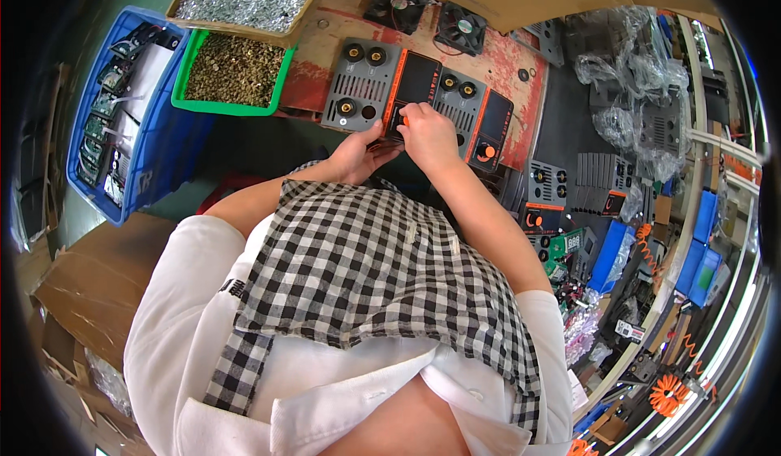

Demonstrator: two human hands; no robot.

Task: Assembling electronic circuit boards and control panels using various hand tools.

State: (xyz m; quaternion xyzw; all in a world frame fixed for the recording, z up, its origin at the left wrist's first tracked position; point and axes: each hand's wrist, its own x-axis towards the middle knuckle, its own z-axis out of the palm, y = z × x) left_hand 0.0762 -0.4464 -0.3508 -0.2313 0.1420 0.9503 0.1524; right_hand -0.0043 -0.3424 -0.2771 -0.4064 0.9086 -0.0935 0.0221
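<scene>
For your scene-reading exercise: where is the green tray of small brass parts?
In the head view, the green tray sits upper left, between the blue crate and the grey front panel.

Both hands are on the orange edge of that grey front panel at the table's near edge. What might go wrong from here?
1. The grey panel lies at the near edge of the red table; pressure from the left hand and right hand might tip it off.
2. A second panel lies right beside it, so a sideways shove may push that one too.
3. The green tray of small brass parts sits close by the left arm; a wide elbow swing might knock it.
</scene>
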